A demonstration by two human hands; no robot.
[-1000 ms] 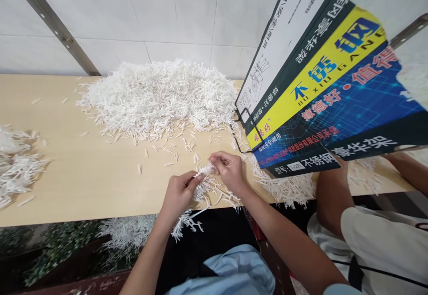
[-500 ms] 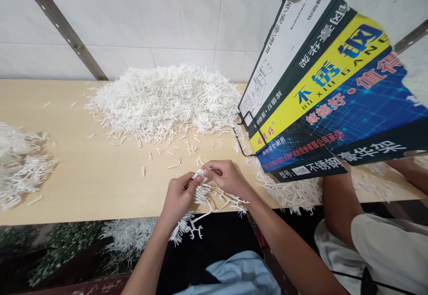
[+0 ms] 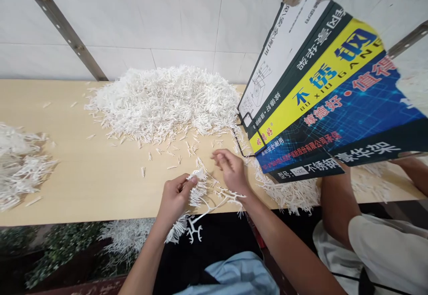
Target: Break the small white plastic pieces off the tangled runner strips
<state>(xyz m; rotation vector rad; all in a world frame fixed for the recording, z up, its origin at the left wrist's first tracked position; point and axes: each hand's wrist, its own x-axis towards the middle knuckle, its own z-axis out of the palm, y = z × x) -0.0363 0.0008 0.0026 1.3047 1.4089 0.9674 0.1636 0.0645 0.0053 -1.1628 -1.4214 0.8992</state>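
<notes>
- Left heap (image 3: 22, 165) of white sprigs sits on the counter (image 3: 107, 183), cut off by the view's edge.
- Green plants (image 3: 65, 241) below the counter's front, pale tangle (image 3: 125, 235) just right of them.
- Metal bracket (image 3: 65, 30) slants down the tiled wall (image 3: 190, 18) to the counter's back edge.
- Big white pile (image 3: 167, 101) along the back of the counter, loose bits (image 3: 143, 171) scattered in front.
- Left hand (image 3: 176, 197): thumb and fingers closed in a pinch on the fringed white sprig (image 3: 198, 192), near the counter's front edge.
- White branch (image 3: 214, 206) spreads from below the sprig toward the right wrist.
- Right hand (image 3: 233, 172): just right of the sprig, fingers loosely curled, part open, nothing visible in them.
- Black loop (image 3: 238, 141) at the near corner of the printed cardboard (image 3: 321, 94), which stands tilted, top torn.
- More strands (image 3: 290, 192) under its lower edge.
- Another person's arm (image 3: 337, 210) beyond, partly hidden by the cardboard.
</notes>
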